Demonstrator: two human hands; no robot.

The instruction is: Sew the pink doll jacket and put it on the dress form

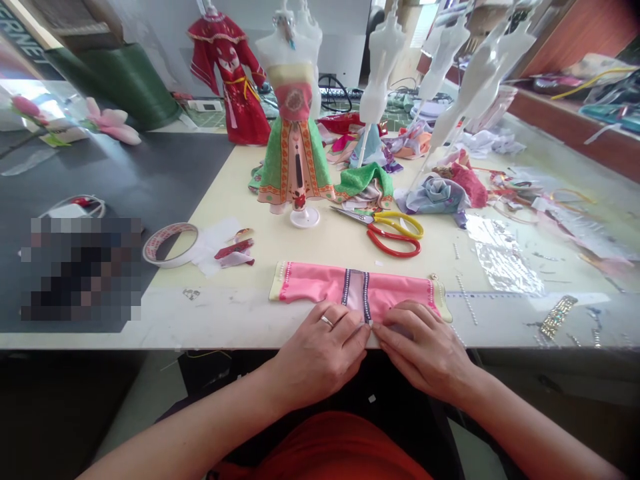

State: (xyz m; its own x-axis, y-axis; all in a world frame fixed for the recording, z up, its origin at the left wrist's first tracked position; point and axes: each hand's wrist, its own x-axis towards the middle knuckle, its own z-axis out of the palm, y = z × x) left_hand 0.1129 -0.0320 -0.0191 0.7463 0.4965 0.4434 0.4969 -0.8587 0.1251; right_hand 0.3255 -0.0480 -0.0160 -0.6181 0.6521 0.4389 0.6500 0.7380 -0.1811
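A small pink garment (320,280) with pale yellow ends and two dark beaded strips down its middle lies flat at the table's front edge. My left hand (330,347), with a ring on one finger, has its fingers pressed together on the garment's lower edge, left of the strips. Just right of them, my right hand (420,343) pinches the same edge with curled fingers. The fingertips of both hands nearly meet at the lower end of the right strip. A tiny white piece shows between them.
Red and yellow scissors (395,230) lie behind the garment. A tape roll (170,245) is at the left. A dressed mannequin (295,133) and bare white mannequins (383,67) stand behind. Bead strands and a jewelled piece (559,317) lie at the right.
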